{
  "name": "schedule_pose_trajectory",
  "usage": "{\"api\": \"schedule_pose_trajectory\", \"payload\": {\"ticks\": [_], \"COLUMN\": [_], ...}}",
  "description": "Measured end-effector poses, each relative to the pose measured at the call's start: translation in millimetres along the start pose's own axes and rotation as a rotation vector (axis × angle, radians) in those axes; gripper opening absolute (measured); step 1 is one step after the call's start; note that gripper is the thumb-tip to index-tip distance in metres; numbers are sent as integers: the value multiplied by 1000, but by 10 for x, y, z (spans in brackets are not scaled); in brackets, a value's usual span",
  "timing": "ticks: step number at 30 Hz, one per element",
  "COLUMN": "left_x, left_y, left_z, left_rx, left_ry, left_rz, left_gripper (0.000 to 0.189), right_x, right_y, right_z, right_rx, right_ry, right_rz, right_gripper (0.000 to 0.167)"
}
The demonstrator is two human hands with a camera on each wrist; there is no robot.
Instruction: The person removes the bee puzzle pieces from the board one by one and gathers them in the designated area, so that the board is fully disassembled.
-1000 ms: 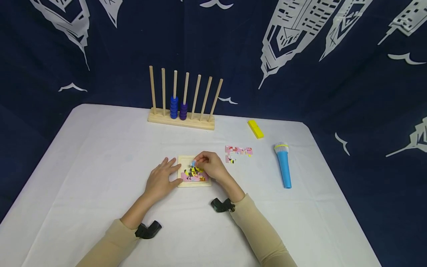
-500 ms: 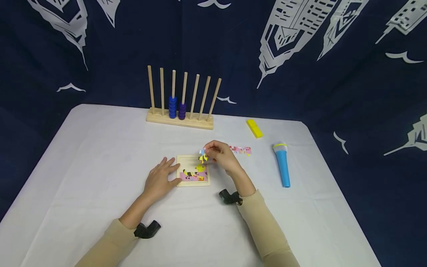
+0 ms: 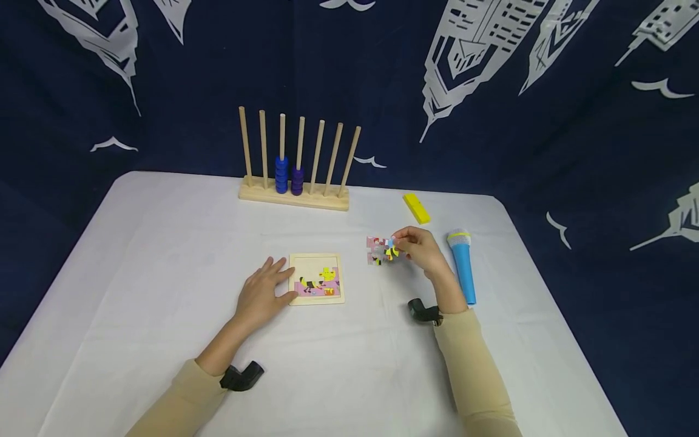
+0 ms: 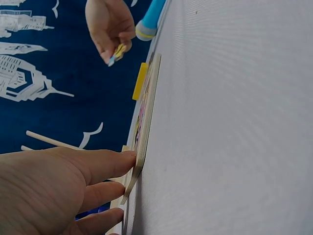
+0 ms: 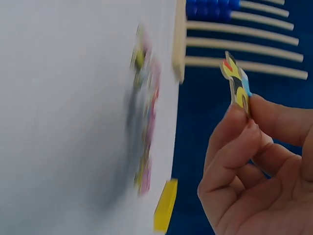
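Note:
My right hand (image 3: 423,250) pinches a yellow, black and blue puzzle piece (image 5: 238,85) between thumb and fingertips, raised above the table. Just under it in the head view lie loose pink puzzle pieces (image 3: 372,243), partly covered by the held one. With fingers spread, my left hand (image 3: 266,288) touches the left edge of a square wooden puzzle tray (image 3: 317,303). Inside that tray, pink and yellow pieces (image 3: 326,285) fill the lower part, and bare wood shows at the upper left. The left wrist view has the thumb (image 4: 110,164) and fingers against the tray's side.
A wooden peg stand (image 3: 295,200) with blue and purple beads on two pegs stands at the table's back. A yellow block (image 3: 417,208) lies right of it. A blue toy microphone (image 3: 463,270) lies beside the right forearm. White cloth covers the table (image 3: 164,255).
My right hand has lifted the puzzle piece out from over the tray and carried it right, above the loose pieces. My left hand has stayed at the tray's edge.

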State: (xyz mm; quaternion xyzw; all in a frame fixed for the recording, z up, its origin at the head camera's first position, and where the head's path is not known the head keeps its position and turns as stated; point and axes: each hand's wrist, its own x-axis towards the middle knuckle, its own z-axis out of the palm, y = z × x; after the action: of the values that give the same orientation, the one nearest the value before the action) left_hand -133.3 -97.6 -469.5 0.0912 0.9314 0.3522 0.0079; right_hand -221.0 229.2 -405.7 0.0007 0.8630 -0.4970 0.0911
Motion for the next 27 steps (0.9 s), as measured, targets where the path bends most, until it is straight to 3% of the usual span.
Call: {"api": "schedule_pose_trajectory", "payload": {"ticks": [5,14,27], "left_x": [-1,4,1], "left_y": [-15,9,10], "left_z": [-5,4,-4], "left_rx": [6,6,16], "left_ry": [-2,-9,-3], "left_rz": [2,-7,1], "left_gripper": [56,56,55], "right_x": [47,123,139], "right_y": [131,281,289], "right_z": [-101,-36,20], "right_rx": [-57,-111,-243], "right_ry": [-10,-26,44], "right_rz": [54,135,124], "right_gripper": [19,18,15]}}
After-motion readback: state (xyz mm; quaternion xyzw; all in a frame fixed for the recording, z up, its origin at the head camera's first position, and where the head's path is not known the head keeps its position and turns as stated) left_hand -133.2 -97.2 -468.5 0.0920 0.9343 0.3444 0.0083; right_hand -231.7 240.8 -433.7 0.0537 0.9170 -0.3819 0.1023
